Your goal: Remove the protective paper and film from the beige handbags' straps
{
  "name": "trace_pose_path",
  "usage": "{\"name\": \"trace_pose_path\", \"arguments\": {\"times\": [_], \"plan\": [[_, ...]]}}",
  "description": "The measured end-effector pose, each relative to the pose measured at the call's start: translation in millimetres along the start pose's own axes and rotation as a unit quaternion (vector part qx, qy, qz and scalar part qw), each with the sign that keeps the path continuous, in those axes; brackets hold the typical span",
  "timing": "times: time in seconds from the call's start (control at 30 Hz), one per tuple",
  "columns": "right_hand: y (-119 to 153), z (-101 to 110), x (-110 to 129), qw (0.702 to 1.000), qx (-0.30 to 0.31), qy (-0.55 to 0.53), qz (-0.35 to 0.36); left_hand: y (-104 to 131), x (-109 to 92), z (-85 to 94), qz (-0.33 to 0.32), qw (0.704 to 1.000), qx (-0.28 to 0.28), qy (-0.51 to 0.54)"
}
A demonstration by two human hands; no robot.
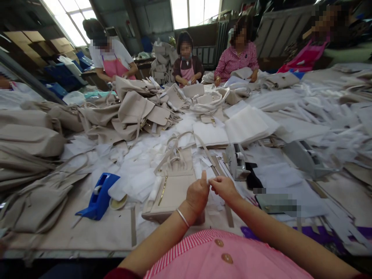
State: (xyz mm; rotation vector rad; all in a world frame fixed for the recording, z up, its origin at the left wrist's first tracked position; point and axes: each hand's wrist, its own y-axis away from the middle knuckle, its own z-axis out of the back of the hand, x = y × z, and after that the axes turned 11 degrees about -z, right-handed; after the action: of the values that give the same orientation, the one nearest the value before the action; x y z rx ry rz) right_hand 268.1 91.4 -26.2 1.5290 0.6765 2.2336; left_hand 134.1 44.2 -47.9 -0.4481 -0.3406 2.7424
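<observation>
Workshop [152, 21]: dim, grey-walled, lit by windows [196, 13]; cardboard boxes [35, 42] stacked far left.
Worktable [112, 238]: broad, pale top showing along the near left edge, crowded beyond.
Co-workers [236, 60]: three across the table, in white top and pink apron, dark top and striped apron, and checked shirt; bags before them.
Bag heap [135, 106]: beige, slumped over the far middle; further bags [31, 139] piled at left.
White sheets [247, 124]: stacked beyond the near handbag, others strewn around it.
Near handbag [176, 192]: beige, on the table directly before the person, handle raised in a loop, gold zip [163, 190] at left.
Tape dispensers: one blue [100, 195], left of the handbag; two grey [236, 162], to its right.
Left hand [198, 193]: before the handbag's right side, thumb raised, fingers curled; cannot tell whether anything is grasped.
Right hand [225, 188]: fingertips pinched together beside the left; contents, if any, indiscernible.
Dish [118, 202]: small, round, beside the blue dispenser.
</observation>
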Motion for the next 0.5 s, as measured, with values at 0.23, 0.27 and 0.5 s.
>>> {"name": "trace_pose_path", "arguments": {"times": [0.23,0.27,0.5], "plan": [[1,2,-4,0.999,0.014,0.012,0.039,-4,3,2.6,0.003,0.999,0.040,0.008],[1,3,-6,0.998,0.015,0.013,0.053,-5,3,2.8,0.009,0.999,0.035,0.018],[-6,-4,-14,0.994,-0.022,0.035,0.104,-15,5,18.5,0.037,0.986,0.011,0.162]]}}
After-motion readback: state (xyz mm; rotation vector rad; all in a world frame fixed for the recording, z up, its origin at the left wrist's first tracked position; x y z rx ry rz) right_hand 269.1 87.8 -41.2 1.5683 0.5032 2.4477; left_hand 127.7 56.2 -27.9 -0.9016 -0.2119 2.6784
